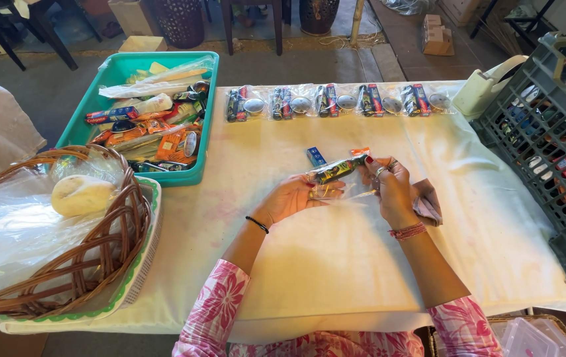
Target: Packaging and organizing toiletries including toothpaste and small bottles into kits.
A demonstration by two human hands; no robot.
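My left hand and my right hand together hold a clear plastic bag above the cloth-covered table. Inside the bag lie small wrapped packets, dark green and yellow with an orange end. My right hand also pinches a crumpled pinkish cloth. A small blue packet lies on the table just beyond my hands. Several filled clear bags stand in a row along the table's far edge.
A teal tray with assorted packets sits at the back left. A wicker basket with plastic sheeting and a pale round object is at the left. A grey plastic crate of items stands at the right.
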